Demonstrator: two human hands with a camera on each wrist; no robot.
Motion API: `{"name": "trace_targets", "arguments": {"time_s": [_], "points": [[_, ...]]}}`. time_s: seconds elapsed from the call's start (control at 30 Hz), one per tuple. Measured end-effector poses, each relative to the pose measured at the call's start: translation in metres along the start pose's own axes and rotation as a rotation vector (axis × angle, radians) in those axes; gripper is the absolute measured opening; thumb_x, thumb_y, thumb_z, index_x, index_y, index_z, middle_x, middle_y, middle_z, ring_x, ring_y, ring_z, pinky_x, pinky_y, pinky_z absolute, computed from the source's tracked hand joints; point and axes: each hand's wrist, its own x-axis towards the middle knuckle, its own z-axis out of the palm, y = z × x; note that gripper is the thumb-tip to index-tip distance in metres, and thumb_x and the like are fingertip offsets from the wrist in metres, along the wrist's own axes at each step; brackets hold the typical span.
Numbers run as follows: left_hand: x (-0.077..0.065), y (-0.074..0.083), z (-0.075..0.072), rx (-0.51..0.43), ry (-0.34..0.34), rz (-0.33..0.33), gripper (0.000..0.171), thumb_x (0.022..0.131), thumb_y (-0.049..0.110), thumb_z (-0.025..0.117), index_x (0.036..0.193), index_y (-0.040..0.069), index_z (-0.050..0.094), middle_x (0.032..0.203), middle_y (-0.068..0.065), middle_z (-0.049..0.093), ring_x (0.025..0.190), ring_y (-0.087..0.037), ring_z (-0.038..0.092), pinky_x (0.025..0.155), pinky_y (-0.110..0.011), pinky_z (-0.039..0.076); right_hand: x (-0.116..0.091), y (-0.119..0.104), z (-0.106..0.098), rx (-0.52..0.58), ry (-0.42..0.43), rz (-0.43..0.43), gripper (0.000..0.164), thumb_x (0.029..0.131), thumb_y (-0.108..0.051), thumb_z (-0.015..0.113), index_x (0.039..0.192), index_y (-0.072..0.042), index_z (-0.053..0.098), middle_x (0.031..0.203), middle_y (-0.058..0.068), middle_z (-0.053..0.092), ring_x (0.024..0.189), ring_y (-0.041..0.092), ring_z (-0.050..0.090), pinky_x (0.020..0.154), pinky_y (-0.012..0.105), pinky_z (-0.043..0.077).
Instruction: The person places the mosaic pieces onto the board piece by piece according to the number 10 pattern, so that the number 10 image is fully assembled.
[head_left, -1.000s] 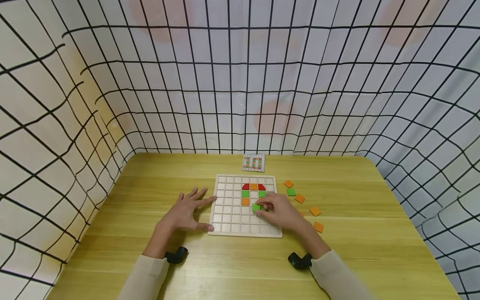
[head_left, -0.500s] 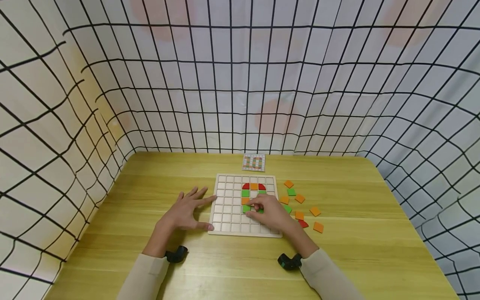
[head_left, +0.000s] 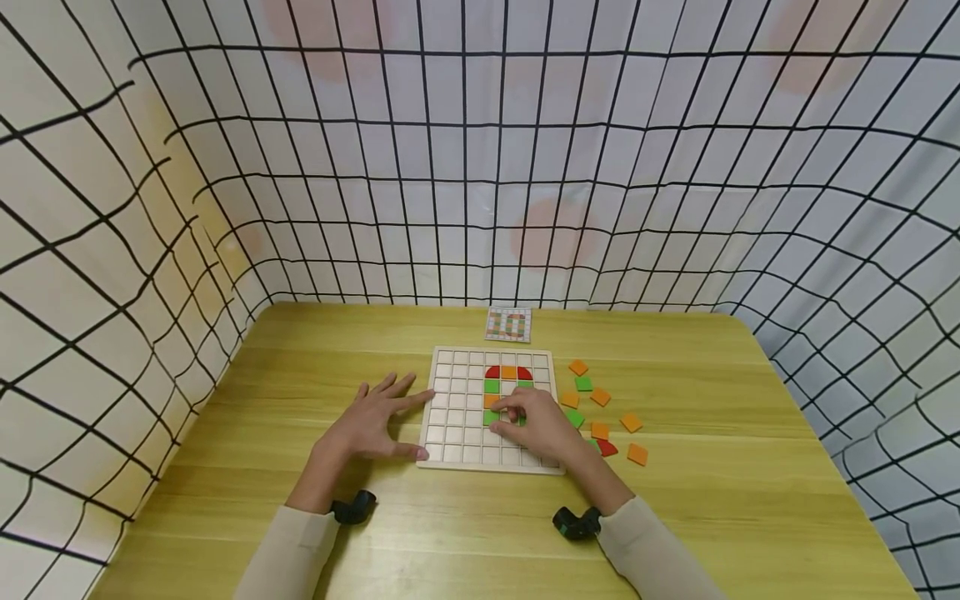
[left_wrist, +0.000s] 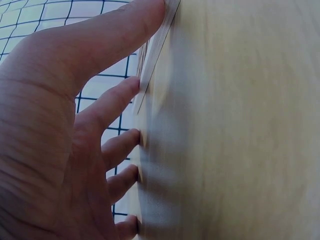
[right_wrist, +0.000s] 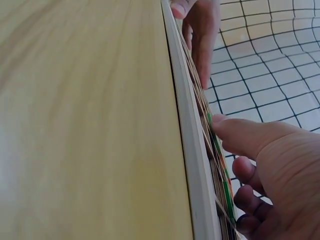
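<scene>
A pale wooden grid board (head_left: 454, 417) lies in the middle of the table. Set in its cells is a partial ring of red, orange and green tiles, part of it covered by my right hand (head_left: 537, 423). Thumb and index finger of that hand pinch a green square tile (head_left: 490, 417) in the cell just below an orange tile (head_left: 491, 401). In the right wrist view the thumb presses against the edge of the green tile (right_wrist: 209, 119). My left hand (head_left: 367, 423) lies with fingers spread, its index fingertip and thumb touching the board's left edge.
Right of the board lie several loose tiles, among them an orange square (head_left: 632, 422), a green square (head_left: 583, 383) and a red quarter-round (head_left: 607, 447). A small printed pattern card (head_left: 508, 325) is behind the board. Black mesh (head_left: 480, 200) over white cloth encloses the table.
My right hand has moved slightly left with the green tile and lowered it into the cell under the orange one. The left hand has stayed at the board's edge.
</scene>
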Motion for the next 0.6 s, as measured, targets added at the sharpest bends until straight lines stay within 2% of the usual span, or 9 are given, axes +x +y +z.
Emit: {"name": "trace_targets", "arguments": {"time_s": [0.2,0.43,0.6], "points": [[0.001,0.000,0.000,0.003,0.000,0.008,0.096,0.073,0.072,0.077,0.156,0.035,0.046,0.171,-0.012,0.026,0.158,-0.046,0.018,0.119,-0.078,0.010,-0.004,0.001,-0.008,0.074,0.028,0.045,0.019,0.090,-0.028,0.082,0.107,-0.020,0.080,0.076,-0.007,0.056,0.075,0.014,0.052,0.067,0.025,0.043],[0.001,0.000,0.000,-0.006,-0.005,0.005,0.096,0.073,0.071,0.078,0.156,0.034,0.046,0.170,-0.013,0.026,0.158,-0.046,0.018,0.119,-0.078,0.009,-0.015,0.013,-0.025,0.051,0.073,0.066,0.020,0.089,-0.026,0.083,0.107,-0.018,0.080,0.077,-0.005,0.055,0.074,0.015,0.050,0.066,0.025,0.041],[0.000,-0.001,0.000,-0.006,-0.001,0.005,0.096,0.073,0.072,0.078,0.156,0.034,0.047,0.170,-0.013,0.027,0.157,-0.047,0.018,0.119,-0.078,0.009,-0.029,0.023,-0.042,0.032,0.076,0.101,0.023,0.090,-0.029,0.082,0.110,-0.018,0.079,0.081,-0.002,0.055,0.078,0.016,0.050,0.068,0.026,0.040]]}}
